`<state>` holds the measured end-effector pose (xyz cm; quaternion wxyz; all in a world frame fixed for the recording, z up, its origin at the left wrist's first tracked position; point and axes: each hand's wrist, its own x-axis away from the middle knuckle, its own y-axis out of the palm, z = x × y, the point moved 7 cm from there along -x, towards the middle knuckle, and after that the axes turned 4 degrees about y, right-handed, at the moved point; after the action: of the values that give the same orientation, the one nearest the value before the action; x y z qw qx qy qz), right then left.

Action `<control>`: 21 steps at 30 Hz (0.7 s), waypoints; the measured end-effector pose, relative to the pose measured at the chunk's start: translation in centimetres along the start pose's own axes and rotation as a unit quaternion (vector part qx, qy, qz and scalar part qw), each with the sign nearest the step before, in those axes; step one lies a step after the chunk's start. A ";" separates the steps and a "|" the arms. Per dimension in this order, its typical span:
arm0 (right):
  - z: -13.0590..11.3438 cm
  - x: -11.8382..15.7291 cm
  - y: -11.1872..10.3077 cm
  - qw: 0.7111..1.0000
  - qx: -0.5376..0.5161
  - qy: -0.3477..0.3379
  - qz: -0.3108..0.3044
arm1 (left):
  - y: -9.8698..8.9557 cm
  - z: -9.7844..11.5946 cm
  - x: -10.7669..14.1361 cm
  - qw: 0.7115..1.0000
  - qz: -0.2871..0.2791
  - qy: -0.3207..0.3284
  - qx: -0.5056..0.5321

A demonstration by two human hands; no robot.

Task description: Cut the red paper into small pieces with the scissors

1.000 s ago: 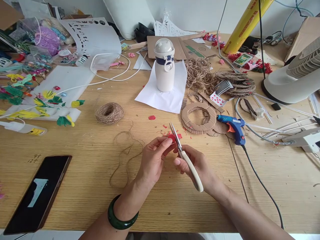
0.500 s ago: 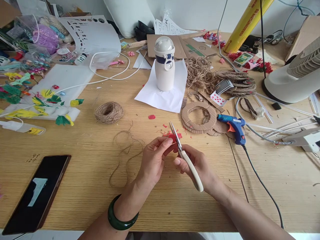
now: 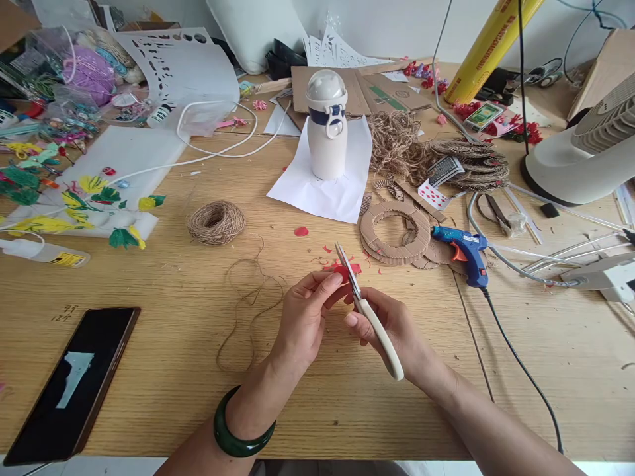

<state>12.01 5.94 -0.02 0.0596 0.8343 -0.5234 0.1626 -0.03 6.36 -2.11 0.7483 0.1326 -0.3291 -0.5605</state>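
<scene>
Between the thumb and fingers of my left hand is a small red piece, paper or felt by its look. My right hand is closed on white-handled scissors, their blades pointing up and away beside the red piece. The blades look nearly together, and part of the red piece is hidden behind them and my fingers. Just beyond my hands lie red scraps and thin clippings. A separate red oval rests farther off on the wooden table.
A twine coil sits left, its loose strand trailing towards my left hand. A white bottle stands on paper behind. To the right are a cardboard ring and a blue glue gun with its cord. A phone lies front left.
Almost nothing differs. The red part showing right of the blades looks slightly smaller, while both hands and the scissors keep their places.
</scene>
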 end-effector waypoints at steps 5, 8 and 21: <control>-0.2 -0.1 0.0 1.000 -0.009 0.003 0.008 | 0.0 0.0 -0.1 1.000 0.002 -0.001 -0.005; -0.2 -0.1 0.0 1.000 -0.019 0.002 0.006 | -0.1 -0.1 -0.1 1.000 0.004 -0.005 0.005; 0.2 -0.2 -0.1 1.000 -0.021 0.000 0.007 | -0.2 -0.2 -0.4 1.000 -0.008 -0.020 0.006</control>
<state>12.08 6.13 -0.33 0.0757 0.8293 -0.5325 0.1516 -0.10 6.66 -2.52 0.7360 0.1287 -0.3463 -0.5673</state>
